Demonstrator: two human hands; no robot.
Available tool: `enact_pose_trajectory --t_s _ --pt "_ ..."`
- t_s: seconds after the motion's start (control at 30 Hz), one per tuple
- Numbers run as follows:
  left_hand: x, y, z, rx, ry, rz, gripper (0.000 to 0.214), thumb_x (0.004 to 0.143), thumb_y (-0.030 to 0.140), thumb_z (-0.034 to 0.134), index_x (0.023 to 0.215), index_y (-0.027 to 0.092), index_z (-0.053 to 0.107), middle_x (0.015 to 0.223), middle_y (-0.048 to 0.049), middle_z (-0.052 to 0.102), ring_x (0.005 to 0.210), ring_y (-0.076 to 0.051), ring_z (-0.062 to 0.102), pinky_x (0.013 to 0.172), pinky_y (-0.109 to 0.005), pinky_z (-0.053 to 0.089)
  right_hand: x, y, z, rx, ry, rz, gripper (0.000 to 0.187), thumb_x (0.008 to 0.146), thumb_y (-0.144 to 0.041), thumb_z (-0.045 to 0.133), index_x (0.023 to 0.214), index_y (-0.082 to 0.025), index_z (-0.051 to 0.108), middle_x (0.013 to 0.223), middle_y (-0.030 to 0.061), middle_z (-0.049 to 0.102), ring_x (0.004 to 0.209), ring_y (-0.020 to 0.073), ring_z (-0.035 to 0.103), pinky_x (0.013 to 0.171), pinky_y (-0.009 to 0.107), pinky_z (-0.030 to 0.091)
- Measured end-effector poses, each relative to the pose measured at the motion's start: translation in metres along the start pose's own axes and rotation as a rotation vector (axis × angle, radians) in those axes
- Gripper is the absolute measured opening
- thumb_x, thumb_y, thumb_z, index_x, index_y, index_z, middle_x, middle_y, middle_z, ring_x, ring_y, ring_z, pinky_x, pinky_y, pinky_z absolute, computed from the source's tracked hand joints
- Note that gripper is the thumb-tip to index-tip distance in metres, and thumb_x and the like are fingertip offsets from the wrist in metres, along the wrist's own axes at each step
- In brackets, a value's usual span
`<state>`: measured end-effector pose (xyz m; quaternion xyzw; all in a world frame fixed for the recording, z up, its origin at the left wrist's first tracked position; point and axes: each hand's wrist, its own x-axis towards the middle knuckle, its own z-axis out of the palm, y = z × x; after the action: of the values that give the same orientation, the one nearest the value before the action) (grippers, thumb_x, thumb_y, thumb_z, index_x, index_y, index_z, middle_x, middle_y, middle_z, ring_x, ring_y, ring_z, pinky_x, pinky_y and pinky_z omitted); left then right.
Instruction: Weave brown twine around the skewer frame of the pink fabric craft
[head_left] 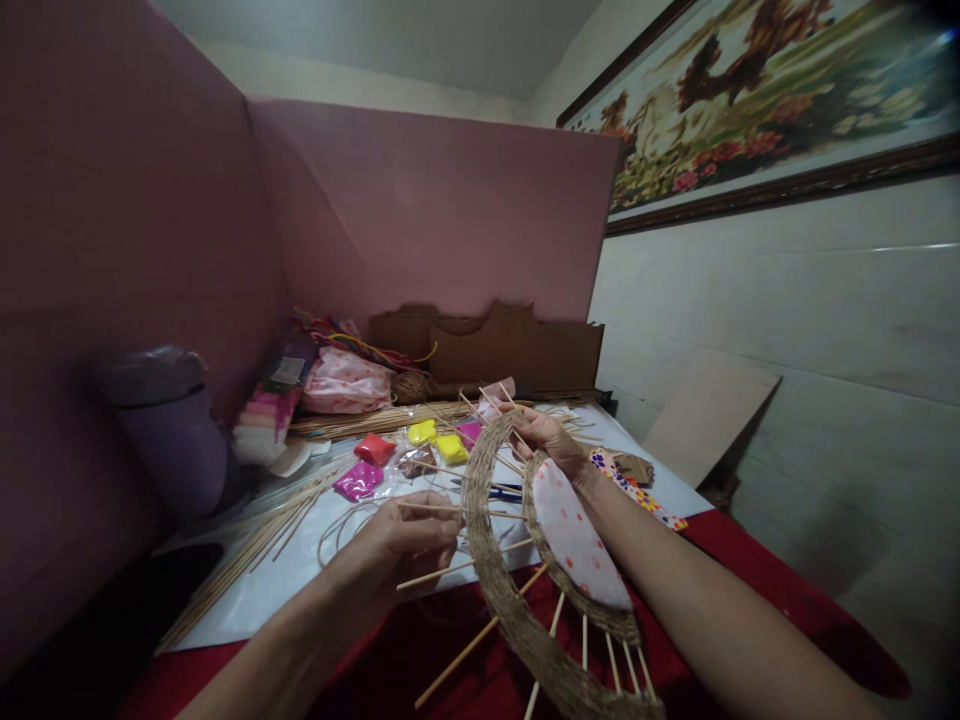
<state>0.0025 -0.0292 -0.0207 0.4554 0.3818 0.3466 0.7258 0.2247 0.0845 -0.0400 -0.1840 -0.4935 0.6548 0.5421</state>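
A fan-shaped woven twine piece (487, 560) is held up over the table, tilted. Thin wooden sticks (474, 640) fan out through its two brown twine bands. Its inner part is covered with white cloth (574, 535) dotted with red and pink. My right hand (551, 440) grips the upper end of the piece, thumb and fingers around its sticks. At the outer band's left edge, my left hand (420, 535) is closed around a stick of the piece; its fingertips are partly hidden. A loop of thin cord (334, 535) lies beside my left wrist.
Bundled sticks (255, 545) lie at the left. Red (375, 449), yellow (451, 449) and magenta packets (360, 481) sit mid-table, near dark blue-handled scissors (506, 492). Behind are a twine ball (411, 387) and cardboard (517, 350). A purple bin (169, 440) stands left; patterned cloth (637, 490) lies right.
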Motion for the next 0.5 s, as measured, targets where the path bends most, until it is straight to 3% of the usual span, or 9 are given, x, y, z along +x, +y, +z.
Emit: enact_pose_trajectory --t_s 0.5 --pt "0.0033 -0.0033 0.0006 0.027 0.041 0.001 0.025 0.060 0.029 0.074 0.066 0.015 0.055 0.040 0.0064 0.045 0.034 -0.003 0.027 0.038 -0.020 0.013 0.0006 0.0008 -0.0020 0.009 0.010 0.001 0.032 0.067 -0.018 0.070 0.095 -0.016 0.056 0.069 -0.0029 0.063 0.034 0.0015 0.042 0.032 0.014 0.029"
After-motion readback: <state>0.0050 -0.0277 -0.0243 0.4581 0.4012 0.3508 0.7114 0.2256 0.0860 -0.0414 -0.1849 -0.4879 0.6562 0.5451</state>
